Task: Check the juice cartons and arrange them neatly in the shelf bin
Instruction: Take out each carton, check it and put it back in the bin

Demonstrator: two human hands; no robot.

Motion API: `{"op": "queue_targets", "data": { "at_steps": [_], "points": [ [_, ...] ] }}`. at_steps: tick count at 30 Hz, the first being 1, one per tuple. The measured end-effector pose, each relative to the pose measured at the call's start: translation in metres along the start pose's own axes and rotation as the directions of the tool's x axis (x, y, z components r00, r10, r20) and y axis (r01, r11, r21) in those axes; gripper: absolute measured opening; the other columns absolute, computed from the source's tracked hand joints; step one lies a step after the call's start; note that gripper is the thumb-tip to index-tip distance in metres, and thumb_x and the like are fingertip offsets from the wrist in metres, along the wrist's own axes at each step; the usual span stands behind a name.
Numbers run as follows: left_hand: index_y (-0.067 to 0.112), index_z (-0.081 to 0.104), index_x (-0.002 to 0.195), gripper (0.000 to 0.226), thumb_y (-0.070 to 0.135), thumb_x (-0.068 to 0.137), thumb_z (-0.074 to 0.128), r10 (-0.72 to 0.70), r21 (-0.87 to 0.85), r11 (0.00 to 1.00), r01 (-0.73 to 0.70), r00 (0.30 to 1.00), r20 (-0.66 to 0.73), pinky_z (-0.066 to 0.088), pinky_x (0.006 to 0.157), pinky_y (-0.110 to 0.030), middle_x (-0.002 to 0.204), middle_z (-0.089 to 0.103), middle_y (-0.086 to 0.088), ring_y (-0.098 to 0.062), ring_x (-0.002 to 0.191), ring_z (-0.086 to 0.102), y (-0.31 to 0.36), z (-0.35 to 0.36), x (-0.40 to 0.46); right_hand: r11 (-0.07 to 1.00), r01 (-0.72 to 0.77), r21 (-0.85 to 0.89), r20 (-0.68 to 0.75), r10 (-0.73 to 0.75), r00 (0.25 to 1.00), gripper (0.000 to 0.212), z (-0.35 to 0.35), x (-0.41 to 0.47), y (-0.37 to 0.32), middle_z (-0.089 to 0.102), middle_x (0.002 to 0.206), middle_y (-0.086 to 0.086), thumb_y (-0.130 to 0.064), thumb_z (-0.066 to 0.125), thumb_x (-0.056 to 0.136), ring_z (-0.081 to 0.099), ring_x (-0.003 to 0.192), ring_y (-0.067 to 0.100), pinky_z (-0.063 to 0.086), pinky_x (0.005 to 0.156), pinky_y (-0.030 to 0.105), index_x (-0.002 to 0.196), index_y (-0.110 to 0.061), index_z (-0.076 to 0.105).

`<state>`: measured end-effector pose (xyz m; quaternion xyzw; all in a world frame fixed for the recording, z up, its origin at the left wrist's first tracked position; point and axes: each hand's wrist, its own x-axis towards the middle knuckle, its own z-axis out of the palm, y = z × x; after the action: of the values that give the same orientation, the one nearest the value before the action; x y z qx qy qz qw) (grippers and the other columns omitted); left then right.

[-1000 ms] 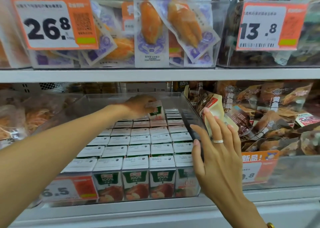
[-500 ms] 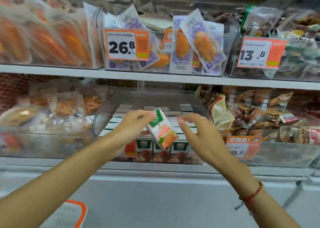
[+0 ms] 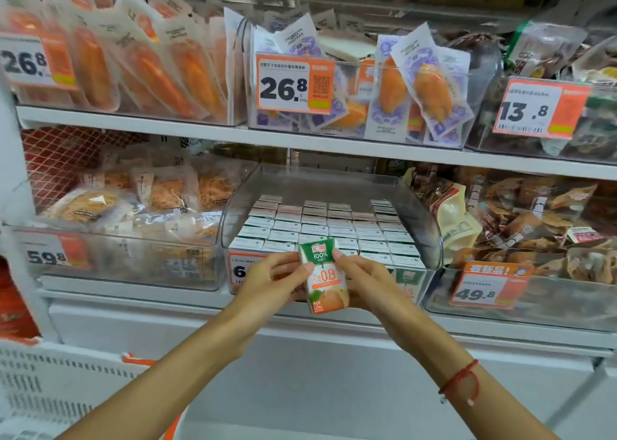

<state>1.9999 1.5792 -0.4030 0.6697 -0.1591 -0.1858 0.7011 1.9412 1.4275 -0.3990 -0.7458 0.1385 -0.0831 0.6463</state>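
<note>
left hand [image 3: 272,281] pinches carton [image 3: 323,274] left edge | right hand [image 3: 365,281] pinches right edge | carton upright, held before bin [image 3: 430,226] front | bin holds rowed cartons [image 3: 329,231]

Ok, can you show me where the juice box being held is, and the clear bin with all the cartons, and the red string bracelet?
juice box [image 3: 323,281], head view, on its printed front face.
clear bin [image 3: 429,226], head view, on its right side wall.
red string bracelet [image 3: 459,378], head view, on the cord across the right wrist.
</note>
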Motion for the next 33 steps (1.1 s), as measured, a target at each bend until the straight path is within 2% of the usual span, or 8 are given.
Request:
{"op": "queue_targets", "data": {
  "at_steps": [5, 8, 11, 16, 21, 26, 29, 33],
  "points": [
    [0.022, 0.056, 0.12, 0.026, 0.022, 0.094, 0.06, 0.008, -0.021, 1.0, -0.008, 1.0, 0.015, 0.057, 0.069, -0.018, 0.117, 0.067, 0.0, -0.011, 0.097, 0.068, -0.002, -0.003, 0.004, 1.0, -0.002, 0.015, 0.008, 0.002, 1.0, 0.039, 0.003, 0.003, 0.003, 0.076, 0.096, 0.004, -0.047, 0.05, 0.095, 0.073, 0.088, 0.017, 0.058, 0.072, 0.024, 0.11, -0.015, 0.066],
    [0.013, 0.056, 0.127, 0.031, 0.022, 0.097, 0.055, -0.002, -0.105, 0.995, 0.002, 1.0, 0.003, 0.058, 0.073, -0.021, 0.116, 0.069, -0.005, -0.016, 0.1, 0.069, -0.002, -0.007, 0.006, 0.996, 0.034, 0.084, 0.13, -0.045, 0.99, 0.028, 0.001, 0.005, 0.005, 0.075, 0.104, 0.005, -0.029, 0.058, 0.096, 0.072, 0.096, 0.02, 0.058, 0.08, 0.026, 0.12, -0.015, 0.063],
    [0.012, 0.057, 0.127, 0.031, 0.024, 0.099, 0.053, -0.004, -0.15, 0.989, -0.001, 0.999, -0.035, 0.059, 0.076, -0.023, 0.114, 0.071, -0.007, -0.017, 0.101, 0.069, -0.002, -0.01, 0.009, 0.996, 0.065, 0.065, 0.21, -0.077, 0.975, 0.042, 0.003, 0.004, 0.007, 0.073, 0.108, 0.002, -0.019, 0.068, 0.09, 0.07, 0.1, 0.016, 0.057, 0.088, 0.03, 0.129, -0.027, 0.056],
    [0.024, 0.068, 0.095, 0.006, 0.023, 0.093, 0.064, 0.112, -0.092, 0.987, -0.13, 0.977, -0.179, 0.057, 0.061, -0.016, 0.091, 0.073, 0.004, -0.004, 0.077, 0.072, -0.008, -0.009, 0.011, 0.96, 0.232, -0.157, -0.031, -0.239, 0.97, 0.056, 0.013, 0.003, 0.009, 0.067, 0.109, -0.001, -0.023, 0.081, 0.078, 0.071, 0.086, 0.013, 0.06, 0.08, 0.033, 0.128, -0.031, 0.056],
    [0.033, 0.074, 0.095, 0.02, 0.046, 0.08, 0.072, 0.133, 0.009, 0.991, -0.133, 0.987, -0.09, 0.059, 0.076, -0.027, 0.088, 0.076, 0.01, -0.008, 0.085, 0.073, -0.011, -0.007, 0.01, 0.816, 0.387, -0.429, -0.01, -0.432, 0.902, 0.051, 0.015, 0.0, 0.012, 0.063, 0.093, -0.017, -0.038, 0.083, 0.071, 0.063, 0.081, 0.003, 0.056, 0.069, 0.021, 0.112, -0.045, 0.055],
    [0.031, 0.073, 0.091, 0.008, 0.032, 0.083, 0.073, 0.084, 0.005, 0.996, -0.084, 0.996, -0.013, 0.058, 0.077, -0.023, 0.09, 0.077, 0.011, -0.006, 0.087, 0.072, -0.011, -0.016, 0.014, 0.952, 0.291, -0.1, 0.028, -0.289, 0.957, 0.01, 0.008, 0.0, 0.006, 0.071, 0.081, -0.007, -0.033, 0.064, 0.091, 0.068, 0.07, 0.01, 0.058, 0.069, 0.024, 0.094, -0.026, 0.07],
    [0.029, 0.072, 0.092, 0.007, 0.025, 0.086, 0.071, 0.064, -0.029, 0.998, -0.062, 0.995, 0.072, 0.056, 0.063, -0.016, 0.089, 0.077, 0.007, -0.009, 0.083, 0.074, -0.009, -0.013, 0.013, 0.97, 0.242, -0.029, -0.037, -0.243, 0.969, 0.02, 0.004, 0.0, 0.004, 0.073, 0.073, -0.001, -0.035, 0.065, 0.089, 0.069, 0.064, 0.011, 0.053, 0.058, 0.017, 0.086, -0.017, 0.07],
    [0.025, 0.071, 0.1, 0.012, 0.026, 0.088, 0.069, 0.062, -0.101, 0.993, -0.056, 0.996, 0.065, 0.055, 0.062, -0.017, 0.093, 0.077, 0.003, -0.011, 0.087, 0.074, -0.006, -0.009, 0.013, 0.989, 0.128, 0.076, -0.003, -0.128, 0.992, 0.03, 0.002, 0.001, 0.002, 0.076, 0.086, 0.002, -0.041, 0.067, 0.086, 0.072, 0.075, 0.011, 0.055, 0.063, 0.019, 0.106, -0.018, 0.065]
  ]
}}
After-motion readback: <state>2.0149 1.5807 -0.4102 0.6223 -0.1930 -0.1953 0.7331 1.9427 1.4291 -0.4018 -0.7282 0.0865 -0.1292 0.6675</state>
